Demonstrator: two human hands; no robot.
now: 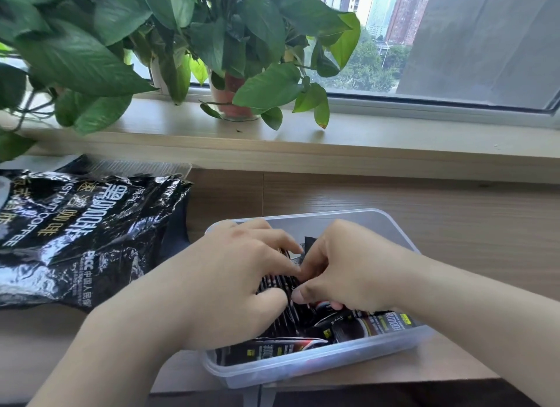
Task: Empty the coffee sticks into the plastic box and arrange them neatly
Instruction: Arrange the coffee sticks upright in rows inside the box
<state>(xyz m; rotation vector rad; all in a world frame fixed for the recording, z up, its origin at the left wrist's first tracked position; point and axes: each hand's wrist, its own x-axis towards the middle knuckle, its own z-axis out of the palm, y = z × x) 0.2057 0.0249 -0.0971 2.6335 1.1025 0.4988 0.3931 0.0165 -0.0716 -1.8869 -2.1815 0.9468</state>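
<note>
A clear plastic box [375,217] sits on the wooden table in front of me, holding several black coffee sticks [360,331]. Both of my hands are inside the box. My left hand [230,276] presses down on a bundle of sticks, with its fingers spread over them. Touching it from the right, my right hand [348,270] pinches the same bundle between thumb and fingers. The black instant-coffee bag [78,234] lies crumpled and flat on the table to the left of the box. The hands hide most of the sticks.
A clear lid [136,165] lies behind the bag. Potted leafy plants [236,58] stand on the window sill [394,140] beyond the table, their leaves hanging over the back left. The box sits near the table's front edge [333,387].
</note>
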